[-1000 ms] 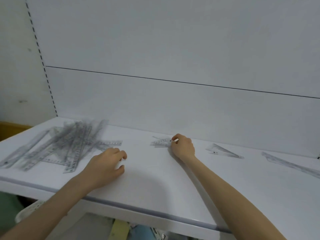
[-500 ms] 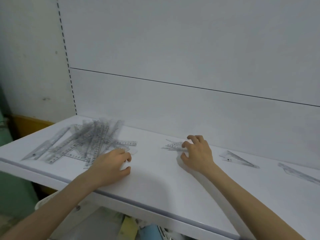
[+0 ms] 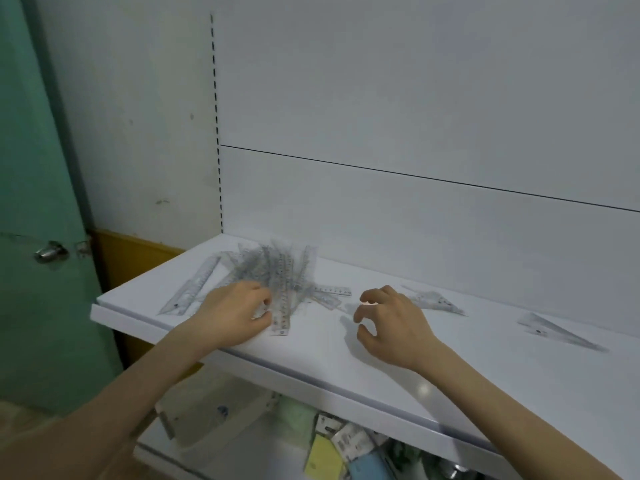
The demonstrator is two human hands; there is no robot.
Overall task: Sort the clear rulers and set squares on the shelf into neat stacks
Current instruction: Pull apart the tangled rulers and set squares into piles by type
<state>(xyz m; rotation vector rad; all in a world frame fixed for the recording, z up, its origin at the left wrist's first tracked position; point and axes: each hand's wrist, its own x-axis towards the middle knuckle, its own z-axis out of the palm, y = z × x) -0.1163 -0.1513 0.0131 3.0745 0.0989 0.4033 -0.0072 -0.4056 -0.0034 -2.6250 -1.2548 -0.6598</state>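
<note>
The ruler pile (image 3: 277, 271) lies fanned at the left end of the white shelf (image 3: 311, 356), long axes running near to far, near ends at the left hand (image 3: 232, 315), the closer grip (curled; whether it pinches one is unclear). The right hand (image 3: 391, 325) hovers loosely curled and empty, with the set squares (image 3: 438, 302) just beyond it. A green door (image 3: 34, 202) stands left.
</note>
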